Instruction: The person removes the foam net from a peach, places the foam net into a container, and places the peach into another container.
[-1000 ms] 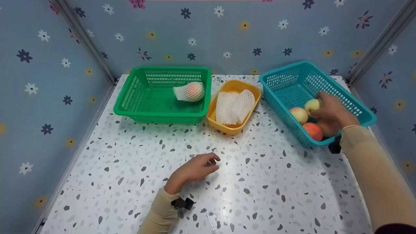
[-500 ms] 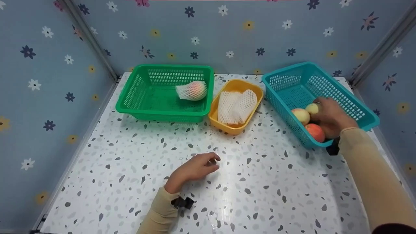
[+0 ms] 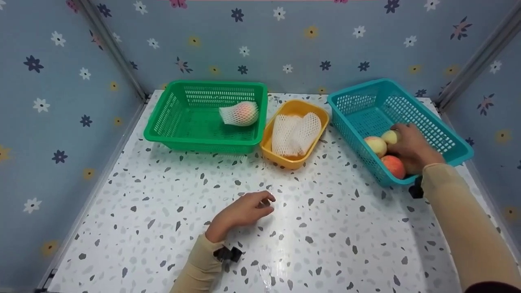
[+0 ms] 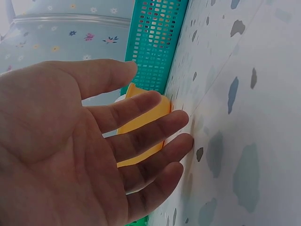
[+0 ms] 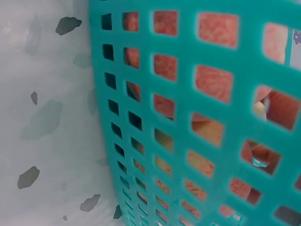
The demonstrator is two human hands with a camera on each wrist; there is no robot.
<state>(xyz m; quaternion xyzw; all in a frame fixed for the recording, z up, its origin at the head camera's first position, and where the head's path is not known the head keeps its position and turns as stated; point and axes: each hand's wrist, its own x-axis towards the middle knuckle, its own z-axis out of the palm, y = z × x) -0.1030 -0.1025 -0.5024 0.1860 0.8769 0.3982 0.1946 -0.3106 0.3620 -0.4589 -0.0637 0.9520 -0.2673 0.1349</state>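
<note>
My right hand [image 3: 413,142] reaches into the teal basket [image 3: 358,152], its fingers curled round a pale yellow apple [image 3: 390,137]. A yellow-red apple [image 3: 376,145] and a red apple [image 3: 394,166] lie beside it; another is mostly hidden under the hand. In the right wrist view, the basket wall [image 5: 183,89] covers most of the fruit and fingers. My left hand [image 3: 244,209] is held over the table with relaxed, slightly bent fingers and nothing in it; its palm [image 4: 66,141] shows in the left wrist view.
A yellow tray [image 3: 288,162] with white foam net sleeves [image 3: 305,132] stands in the middle. To its left, a green basket [image 3: 199,142] contains one fruit in a foam net [image 3: 243,114]. Flowered panels [image 3: 260,44] border the speckled table [image 3: 325,252] at the back and sides.
My right hand has moved slightly lower and nearer inside the teal basket, and the pale yellow apple has shifted a little with it. The left hand stays in place.
</note>
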